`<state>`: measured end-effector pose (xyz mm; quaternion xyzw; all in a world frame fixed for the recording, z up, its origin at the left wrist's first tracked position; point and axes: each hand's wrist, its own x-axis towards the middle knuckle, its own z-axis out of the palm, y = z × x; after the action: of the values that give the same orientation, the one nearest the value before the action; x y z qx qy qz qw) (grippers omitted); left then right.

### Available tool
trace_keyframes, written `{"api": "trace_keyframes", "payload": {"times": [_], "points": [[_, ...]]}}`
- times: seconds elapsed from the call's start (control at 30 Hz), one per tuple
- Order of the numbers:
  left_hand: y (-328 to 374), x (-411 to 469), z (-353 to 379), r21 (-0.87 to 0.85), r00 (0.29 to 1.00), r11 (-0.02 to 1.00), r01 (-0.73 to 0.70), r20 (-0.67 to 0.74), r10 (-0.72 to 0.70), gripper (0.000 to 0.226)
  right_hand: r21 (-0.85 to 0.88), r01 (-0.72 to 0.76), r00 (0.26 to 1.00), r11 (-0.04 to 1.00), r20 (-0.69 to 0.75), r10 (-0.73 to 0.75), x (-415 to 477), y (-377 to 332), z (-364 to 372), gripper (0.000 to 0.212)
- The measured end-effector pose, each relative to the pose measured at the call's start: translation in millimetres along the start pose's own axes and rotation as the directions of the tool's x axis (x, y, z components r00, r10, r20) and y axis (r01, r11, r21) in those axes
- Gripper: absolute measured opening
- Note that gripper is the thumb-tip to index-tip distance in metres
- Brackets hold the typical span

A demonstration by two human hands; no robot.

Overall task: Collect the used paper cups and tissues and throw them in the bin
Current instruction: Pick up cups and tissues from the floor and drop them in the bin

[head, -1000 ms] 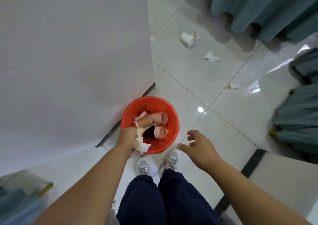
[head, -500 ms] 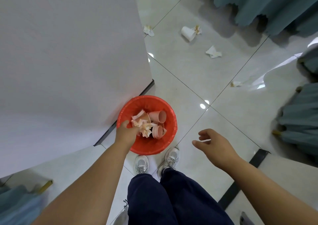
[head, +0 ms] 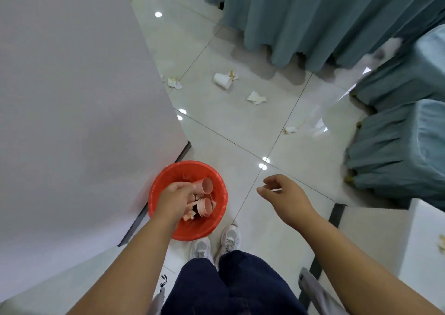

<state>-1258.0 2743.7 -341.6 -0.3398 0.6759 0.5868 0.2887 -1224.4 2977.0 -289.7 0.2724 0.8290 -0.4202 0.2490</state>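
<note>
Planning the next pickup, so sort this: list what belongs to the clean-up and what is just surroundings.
Job: red bin, cups inside it, white cup on floor, floor tissues, left hand above the bin.
Surroundings: teal curtains, covered chairs, white wall, shoes.

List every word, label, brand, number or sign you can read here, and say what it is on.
None: no readable text anywhere in the head view.
The bin, the pink cups in it, the white cup on the floor, the shoes and the wall show no lettering.
</note>
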Motion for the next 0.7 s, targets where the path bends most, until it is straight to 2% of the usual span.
{"api": "trace_keyframes", "payload": {"times": [0.23,0.47,0.7], "points": [[27.5,-28.6,2.1,-0.008,0.990,0.998,-0.065,0.122,0.066,0.006,0.212,0.057,0.987,0.976,-0.157,-0.023,-49.9,-8.6,-3.8,0.021],[62.2,-55.7,25.5,0.016,0.957,0.983,-0.185,0.230,0.177,0.006,0.293,0.142,0.947,0.946,-0.317,-0.044,-78.5,-11.2,-30.3,0.014],[95.0,-80.5,87.7,0.051,0.899,0.960,-0.277,0.366,0.240,0.005,0.357,0.203,0.898,0.912,-0.439,-0.028,-79.5,16.0,-82.5,0.009]]}}
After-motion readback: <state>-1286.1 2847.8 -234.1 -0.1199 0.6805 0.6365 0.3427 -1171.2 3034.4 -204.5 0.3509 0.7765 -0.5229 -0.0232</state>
